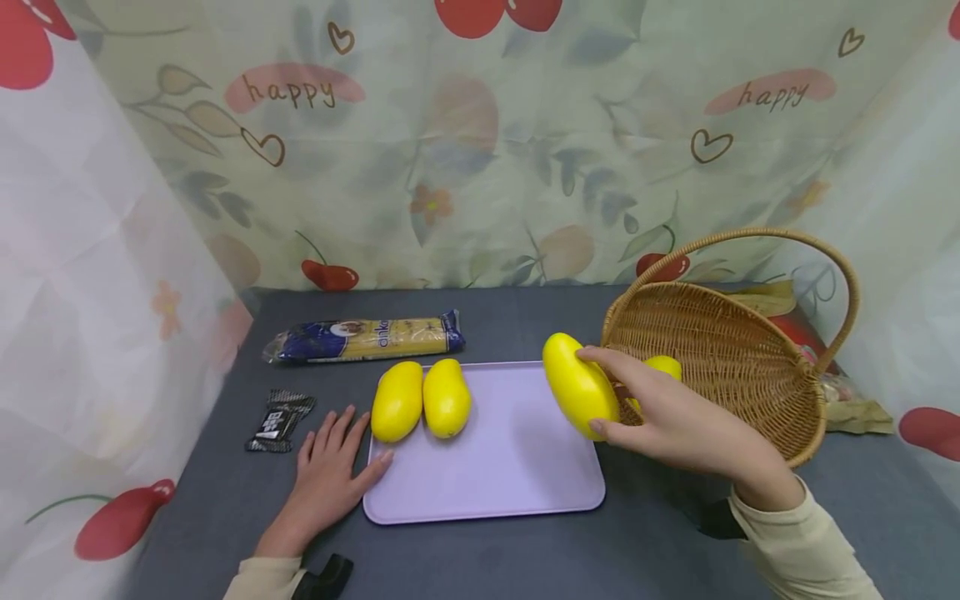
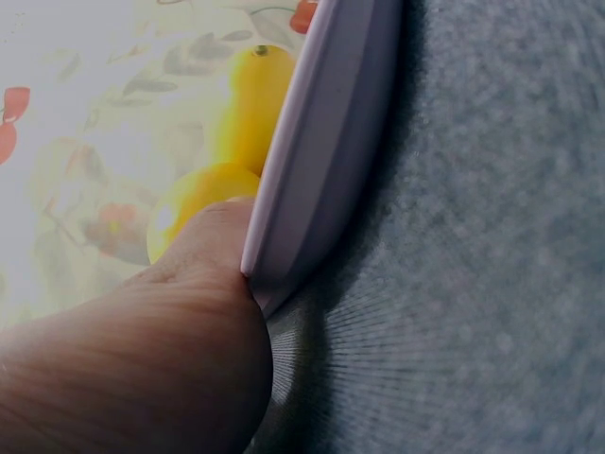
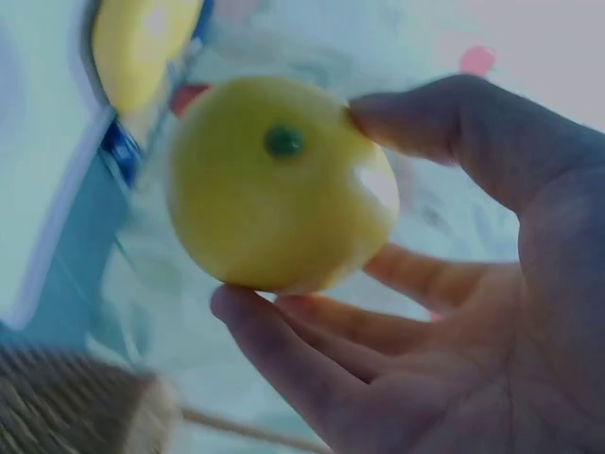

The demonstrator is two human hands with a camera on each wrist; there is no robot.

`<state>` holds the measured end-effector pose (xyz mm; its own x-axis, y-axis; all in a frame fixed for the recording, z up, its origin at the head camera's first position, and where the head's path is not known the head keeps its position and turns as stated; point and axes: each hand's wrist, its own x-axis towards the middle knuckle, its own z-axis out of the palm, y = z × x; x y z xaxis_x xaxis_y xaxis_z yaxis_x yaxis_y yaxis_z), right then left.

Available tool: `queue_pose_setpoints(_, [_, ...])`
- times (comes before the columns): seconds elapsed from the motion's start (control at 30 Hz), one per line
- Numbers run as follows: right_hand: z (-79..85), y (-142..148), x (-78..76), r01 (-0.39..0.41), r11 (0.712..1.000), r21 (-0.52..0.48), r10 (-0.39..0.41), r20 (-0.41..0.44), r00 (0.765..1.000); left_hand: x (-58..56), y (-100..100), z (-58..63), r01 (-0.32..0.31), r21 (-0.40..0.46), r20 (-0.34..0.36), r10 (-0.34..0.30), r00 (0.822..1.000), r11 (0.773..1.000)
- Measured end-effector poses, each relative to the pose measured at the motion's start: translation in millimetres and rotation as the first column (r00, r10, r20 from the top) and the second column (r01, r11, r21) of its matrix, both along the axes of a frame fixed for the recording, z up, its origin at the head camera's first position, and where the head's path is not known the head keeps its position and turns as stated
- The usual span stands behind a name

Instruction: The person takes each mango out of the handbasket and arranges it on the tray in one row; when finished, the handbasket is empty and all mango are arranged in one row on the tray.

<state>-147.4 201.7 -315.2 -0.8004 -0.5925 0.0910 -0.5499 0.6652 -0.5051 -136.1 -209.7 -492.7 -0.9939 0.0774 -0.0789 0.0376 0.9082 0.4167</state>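
Note:
My right hand [image 1: 667, 412] grips a yellow mango [image 1: 576, 385] over the right side of the lilac tray [image 1: 495, 500]. In the right wrist view, the thumb and fingertips pinch the mango [image 3: 284, 189], and its dark green end spot faces the camera. Two more yellow mangoes, one at the left edge [image 1: 398, 402] and one beside it [image 1: 447, 398], lie at the tray's upper left. With fingers spread, my left hand [image 1: 326, 471] rests on the table at the tray's left side, its thumb on the rim. The left wrist view shows that thumb [image 2: 189, 284] against the tray edge [image 2: 312, 142].
A tilted wicker basket [image 1: 720, 358] with a tall handle stands at the right, partly behind my right hand, with a yellow mango [image 1: 664, 366] in its mouth. Brown packages [image 1: 855, 415] lie behind it. A pasta pack [image 1: 367, 337] and a black wrapped snack [image 1: 280, 421] lie left.

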Motion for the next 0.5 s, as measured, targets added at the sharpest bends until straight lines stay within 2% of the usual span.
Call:
queue_pose_setpoints(0.13, [-18.1, -18, -4.7, 0.009, 0.999, -0.036, -0.009, 0.019, 1.000, -0.1, 0, 0.7, 0.000, 0.003, 0.000, 0.000, 1.000, 1.000])
queue_pose_setpoints(0.27, [-35.2, -34, -11.8, 0.046, 0.996, -0.081, -0.037, 0.110, 0.993, 0.0, 0, 1.8, -0.001, 0.006, -0.001, 0.001, 1.000, 1.000])
queue_pose_setpoints(0.5, [-63.9, -56, -25.6, 0.123, 0.983, -0.133, -0.087, 0.248, 0.965, 0.8, 1, 1.9, 0.000, 0.002, -0.005, 0.000, 1.000, 1.000])
